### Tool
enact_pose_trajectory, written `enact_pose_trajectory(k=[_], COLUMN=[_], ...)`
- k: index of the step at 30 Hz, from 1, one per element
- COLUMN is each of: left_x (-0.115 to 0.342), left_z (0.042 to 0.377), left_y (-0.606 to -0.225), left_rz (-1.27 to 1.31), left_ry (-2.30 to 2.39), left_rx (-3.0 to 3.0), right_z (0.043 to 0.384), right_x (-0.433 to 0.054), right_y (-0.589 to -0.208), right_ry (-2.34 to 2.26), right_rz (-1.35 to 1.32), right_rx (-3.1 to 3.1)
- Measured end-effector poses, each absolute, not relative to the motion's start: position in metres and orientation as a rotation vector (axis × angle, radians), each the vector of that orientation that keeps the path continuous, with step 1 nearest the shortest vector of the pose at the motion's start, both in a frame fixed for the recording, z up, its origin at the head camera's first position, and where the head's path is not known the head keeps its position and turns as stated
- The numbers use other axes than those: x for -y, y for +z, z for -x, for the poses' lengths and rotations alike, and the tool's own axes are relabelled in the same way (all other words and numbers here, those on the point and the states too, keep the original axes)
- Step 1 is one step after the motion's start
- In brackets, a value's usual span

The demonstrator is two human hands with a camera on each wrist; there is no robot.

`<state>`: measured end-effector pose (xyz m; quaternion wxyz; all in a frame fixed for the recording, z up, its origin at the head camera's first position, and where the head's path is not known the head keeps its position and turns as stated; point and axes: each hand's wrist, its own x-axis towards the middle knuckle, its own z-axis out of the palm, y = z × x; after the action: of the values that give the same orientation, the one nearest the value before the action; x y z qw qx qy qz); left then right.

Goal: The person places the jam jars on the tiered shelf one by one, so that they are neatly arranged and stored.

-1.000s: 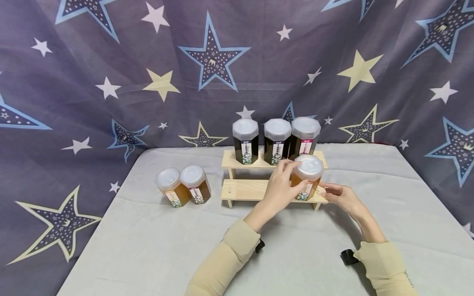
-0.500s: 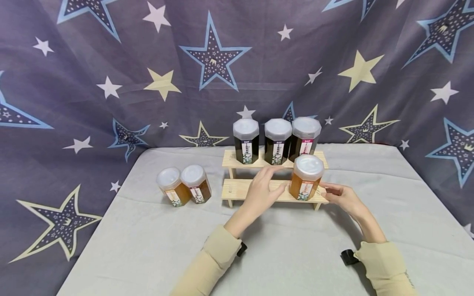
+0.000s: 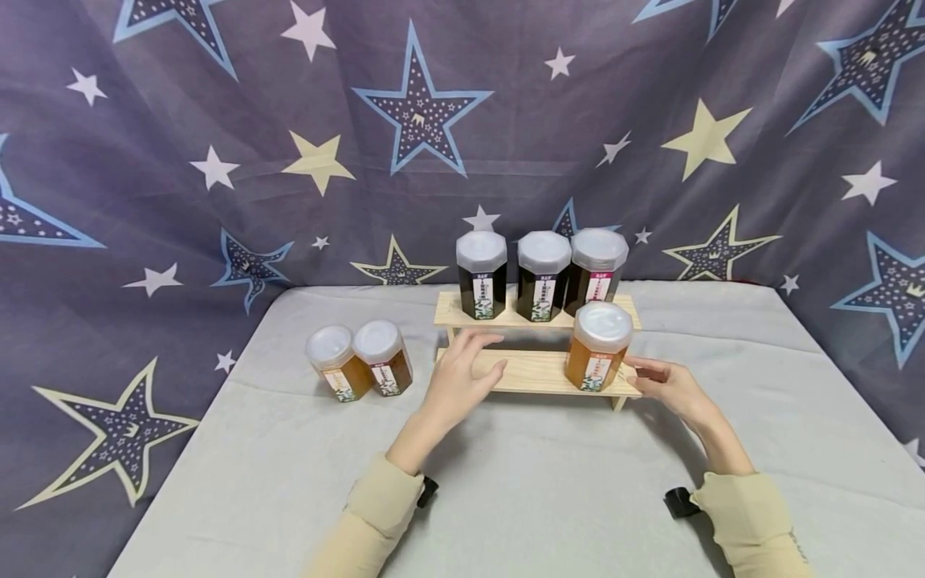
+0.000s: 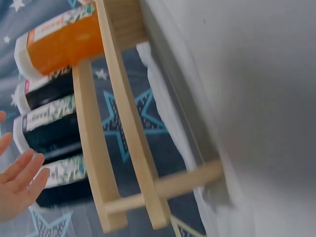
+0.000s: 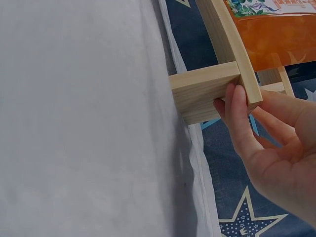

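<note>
A two-step wooden display rack (image 3: 535,371) stands on the cloth. An amber honey jar (image 3: 597,349) with a white lid sits upright at the right end of its lower step. My right hand (image 3: 672,389) pinches that step's right end; the right wrist view has the fingers (image 5: 239,101) around the board's corner by the leg. My left hand (image 3: 458,381), holding nothing, is over the lower step's left end with fingers spread apart. Three dark jars line the upper step: a left jar (image 3: 482,277), a middle jar (image 3: 543,277) and a right jar (image 3: 596,265).
Left of the rack, an amber jar (image 3: 338,365) and a browner jar (image 3: 383,360) stand side by side on the grey cloth-covered table (image 3: 549,498). Behind the table hangs a star-patterned curtain (image 3: 506,144).
My left hand has let go of the amber honey jar and moved left along the lower step. The jar stays on the step. My right hand keeps its place at the rack's end.
</note>
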<state>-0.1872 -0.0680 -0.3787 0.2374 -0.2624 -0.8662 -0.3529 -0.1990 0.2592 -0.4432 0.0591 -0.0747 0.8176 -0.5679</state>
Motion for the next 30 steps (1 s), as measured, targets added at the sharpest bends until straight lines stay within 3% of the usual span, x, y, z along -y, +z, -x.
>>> enact_pose_trajectory(k=[30], left_x=[0.17], left_z=[0.182], left_y=[-0.384], left_rz=[0.537], left_ry=[-0.725], left_rx=[2.208], right_z=[0.2], right_x=[-0.26], right_y=[-0.446], right_ry=[-1.736], right_rz=[0.228], right_rx=[-2.469])
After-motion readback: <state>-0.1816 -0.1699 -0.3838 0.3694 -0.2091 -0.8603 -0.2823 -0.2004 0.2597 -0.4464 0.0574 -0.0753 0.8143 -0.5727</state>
